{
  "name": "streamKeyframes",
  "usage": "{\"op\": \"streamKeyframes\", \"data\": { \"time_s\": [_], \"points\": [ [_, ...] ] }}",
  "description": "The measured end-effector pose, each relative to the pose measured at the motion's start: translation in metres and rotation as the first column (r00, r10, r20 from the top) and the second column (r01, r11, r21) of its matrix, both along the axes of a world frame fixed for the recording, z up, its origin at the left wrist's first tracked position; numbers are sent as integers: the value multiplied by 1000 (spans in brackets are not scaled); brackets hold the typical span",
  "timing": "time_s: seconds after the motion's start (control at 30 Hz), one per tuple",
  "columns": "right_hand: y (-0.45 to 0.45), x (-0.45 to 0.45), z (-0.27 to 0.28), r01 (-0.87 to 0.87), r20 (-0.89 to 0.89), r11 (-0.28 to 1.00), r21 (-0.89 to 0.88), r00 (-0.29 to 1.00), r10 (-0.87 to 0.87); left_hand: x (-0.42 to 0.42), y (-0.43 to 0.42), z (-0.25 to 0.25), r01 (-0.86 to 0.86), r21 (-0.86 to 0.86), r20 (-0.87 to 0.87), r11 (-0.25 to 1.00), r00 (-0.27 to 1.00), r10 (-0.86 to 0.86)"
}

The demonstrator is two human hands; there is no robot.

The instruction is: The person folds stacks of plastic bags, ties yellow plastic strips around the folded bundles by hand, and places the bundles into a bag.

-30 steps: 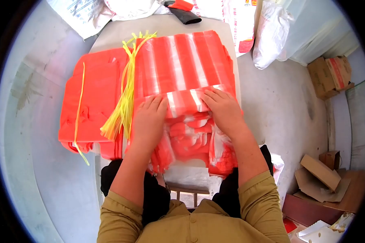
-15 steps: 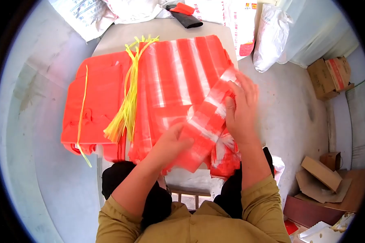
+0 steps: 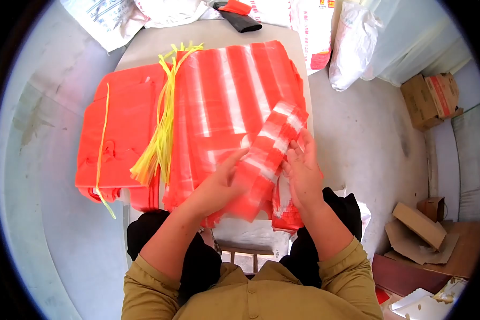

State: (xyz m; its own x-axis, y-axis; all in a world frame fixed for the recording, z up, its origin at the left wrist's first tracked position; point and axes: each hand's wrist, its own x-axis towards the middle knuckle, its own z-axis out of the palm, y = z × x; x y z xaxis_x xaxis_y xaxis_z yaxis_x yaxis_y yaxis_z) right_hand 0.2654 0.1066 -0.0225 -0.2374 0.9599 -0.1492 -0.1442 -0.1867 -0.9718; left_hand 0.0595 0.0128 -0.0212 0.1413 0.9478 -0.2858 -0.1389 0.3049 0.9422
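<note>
A folded bundle of red-and-white striped plastic bags (image 3: 266, 152) lies slantwise between my hands, over a wide stack of the same bags (image 3: 226, 90). My left hand (image 3: 218, 186) grips the bundle's lower left edge, its fingers partly hidden by the plastic. At the right edge my right hand (image 3: 304, 173) has its fingers bent against the bundle, thumb toward the near side. Below that hand, more crumpled striped plastic (image 3: 285, 210) hangs at the table's front edge. Yellow plastic strips (image 3: 168, 122) run along the stack's left side.
Plain red bags (image 3: 120, 133) are piled at the left, a single yellow strip (image 3: 104, 141) across them. At the table's (image 3: 197, 34) far edge lie a black-and-red item (image 3: 237, 15) and white sacks (image 3: 109, 21). Cardboard boxes (image 3: 429, 101) stand on the floor at right.
My right hand has slid down along the bundle's right edge from near its upper end. The bundle's top end has come a little lower and leftward. My left hand keeps hold.
</note>
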Motion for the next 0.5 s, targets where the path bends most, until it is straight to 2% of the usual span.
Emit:
{"op": "streamKeyframes", "data": {
  "time_s": [0.07, 0.17, 0.27, 0.37, 0.47, 0.5],
  "points": [
    [-3, -1, 10, 37, -98, 998, -47, 994, -41, 1, -1, 9, -9, 21, -4, 1000, 1000, 9],
    [0, 6, 31, 54, -138, 991, -122, 988, -71, -3, 0, 4, -5, -57, 202, 998, 979, 16],
    [2, 12, 35, 47, -141, 983, -176, 987, -72, -6, 1, 3, -10, -121, 317, 993, 947, 48],
    [-5, 15, 20, -20, -108, 987, -162, 994, 2, -4, 2, 4, -10, -155, 343, 988, 937, 64],
    [-17, 8, 23, -91, -129, 982, -167, 989, 70, -3, 1, -12, -6, -56, 207, 998, 978, 18],
    [-20, 5, 28, -97, -123, 979, -182, 990, 75, -3, 1, -11, 1, -46, 215, 999, 977, 9]
  ]
}}
